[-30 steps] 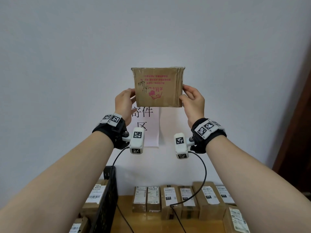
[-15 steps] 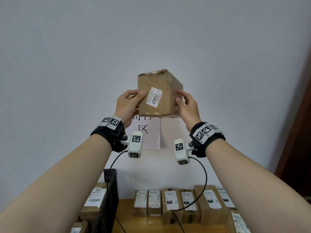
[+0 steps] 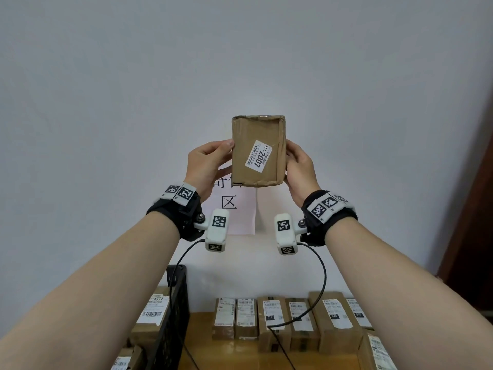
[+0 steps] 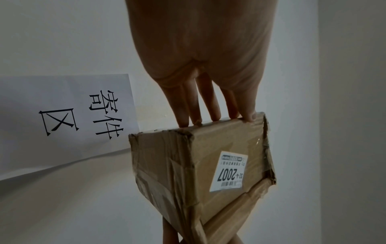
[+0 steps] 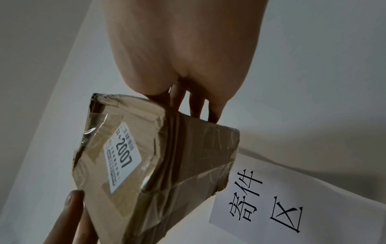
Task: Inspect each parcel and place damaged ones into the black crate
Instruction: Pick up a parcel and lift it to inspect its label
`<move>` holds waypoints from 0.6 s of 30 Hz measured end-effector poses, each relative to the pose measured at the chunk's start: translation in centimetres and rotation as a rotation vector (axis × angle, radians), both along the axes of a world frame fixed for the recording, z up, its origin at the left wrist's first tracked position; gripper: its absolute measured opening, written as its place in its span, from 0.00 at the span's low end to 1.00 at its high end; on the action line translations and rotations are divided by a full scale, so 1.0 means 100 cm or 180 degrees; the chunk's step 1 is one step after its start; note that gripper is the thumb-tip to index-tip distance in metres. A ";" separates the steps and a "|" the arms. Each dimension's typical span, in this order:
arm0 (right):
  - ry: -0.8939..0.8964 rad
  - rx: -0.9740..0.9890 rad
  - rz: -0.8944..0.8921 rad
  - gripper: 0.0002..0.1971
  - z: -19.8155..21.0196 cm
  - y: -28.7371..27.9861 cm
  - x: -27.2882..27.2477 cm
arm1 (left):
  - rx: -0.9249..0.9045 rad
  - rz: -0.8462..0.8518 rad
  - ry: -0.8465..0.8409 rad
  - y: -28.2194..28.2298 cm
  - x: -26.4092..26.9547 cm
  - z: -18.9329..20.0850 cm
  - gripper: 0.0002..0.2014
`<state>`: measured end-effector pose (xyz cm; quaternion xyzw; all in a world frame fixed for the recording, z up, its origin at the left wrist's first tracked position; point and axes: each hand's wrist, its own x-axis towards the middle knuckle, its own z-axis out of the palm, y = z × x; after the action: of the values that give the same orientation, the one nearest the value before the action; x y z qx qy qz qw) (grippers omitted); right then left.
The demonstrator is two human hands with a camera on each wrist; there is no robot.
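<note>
You held the parcel [image 3: 257,150] up in front of the white wall [image 3: 106,102], well above the bench [image 3: 306,360], with your left hand [image 3: 205,166] on its left side and your right hand [image 3: 300,169] on its right side. Each grip was clamped on the box: in the left wrist view your left fingertips [image 4: 215,115] pressed along one edge, and in the right wrist view your right fingers [image 5: 213,113] pressed the opposite side. The face turned toward you carried a white sticker [image 3: 258,156] reading "32-4" and "2007" in large digits, with a small barcode and lines of print too small to read. The cardboard was wrapped in clear tape, and its corners and edges looked crumpled and torn in both wrist views. Behind the box a white paper sign [image 3: 234,209] was fixed to the wall, printed with the characters 寄件区. Below, along the far edge of the bench, a row of brown parcels [image 3: 290,321] stood side by side against the wall, each with a white shipping label; some showed "010" or "070". At the left edge of the bench stood the black crate [image 3: 174,316], and a parcel inside it [image 3: 154,313] showed a label reading "4977" above a barcode. Another labelled box [image 3: 378,352] sat at the bench's right side.
</note>
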<state>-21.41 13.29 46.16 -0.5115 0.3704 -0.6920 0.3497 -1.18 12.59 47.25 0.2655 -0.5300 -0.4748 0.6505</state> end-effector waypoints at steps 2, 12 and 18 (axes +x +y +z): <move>-0.0001 0.0005 0.0009 0.23 0.000 -0.001 0.000 | 0.0025 0.0038 0.0023 -0.001 -0.001 0.000 0.06; 0.0280 -0.0013 -0.0094 0.21 -0.002 -0.003 -0.003 | 0.0248 -0.0005 0.0098 -0.011 0.000 -0.001 0.15; 0.0382 0.0112 -0.0045 0.19 -0.004 -0.006 -0.008 | 0.0667 -0.0064 -0.0102 -0.019 0.002 -0.002 0.15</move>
<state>-22.16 12.73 45.78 -0.5432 0.4065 -0.6559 0.3309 -1.03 10.70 47.05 0.3343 -0.4905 -0.5298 0.6057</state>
